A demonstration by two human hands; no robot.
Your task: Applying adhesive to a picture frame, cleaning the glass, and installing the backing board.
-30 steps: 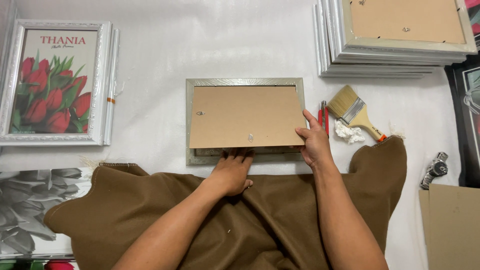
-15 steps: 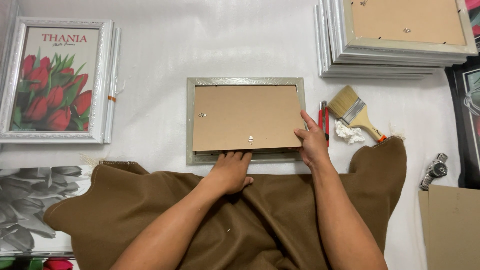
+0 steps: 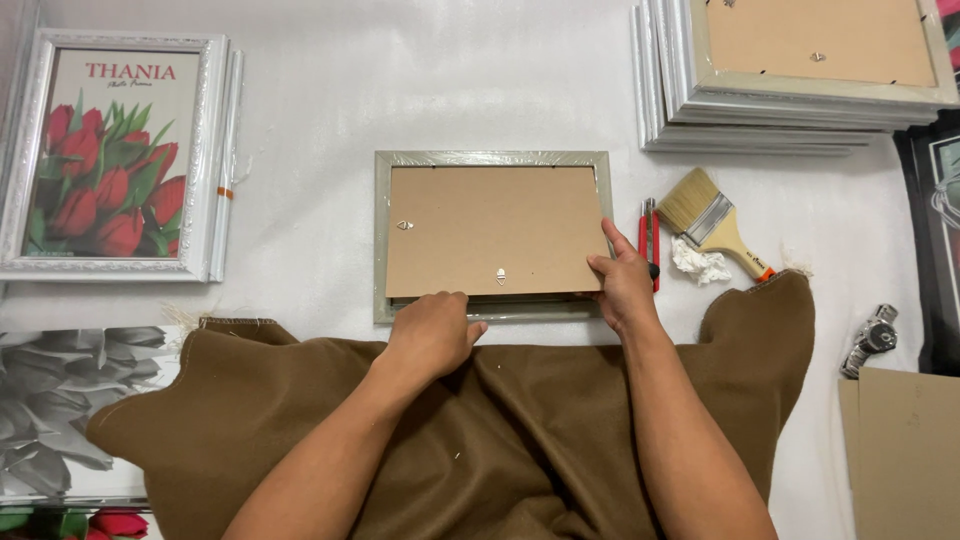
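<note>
White tabletop (image 3: 420, 90), shot from above, brown cloth (image 3: 500, 440) spread over the near edge. Picture frame (image 3: 492, 160) lies face down at centre, just past the cloth, grey-green moulding, with the brown backing board (image 3: 490, 225) sitting in its recess; board's near edge looks slightly lifted or offset from the frame's lower rail, can't tell which. Left hand (image 3: 432, 335) rests palm down on the lower rail and the board's near edge, fingers curled loosely, pressing rather than gripping. Right hand (image 3: 622, 283) is at the board's lower right corner, thumb on top of the board, fingers along the frame's right side, partly closed in a light pinch on that corner. Red utility knife (image 3: 648, 235) lies just right of that hand, paintbrush (image 3: 712, 218) beyond it with a crumpled white scrap (image 3: 698, 265) beside the handle. Stack of face-down frames (image 3: 790, 110) top right. Finished white frame with a red tulip print (image 3: 110, 155) far left. Wristwatch (image 3: 872, 338) and a loose brown board (image 3: 905, 450) at right edge.
</note>
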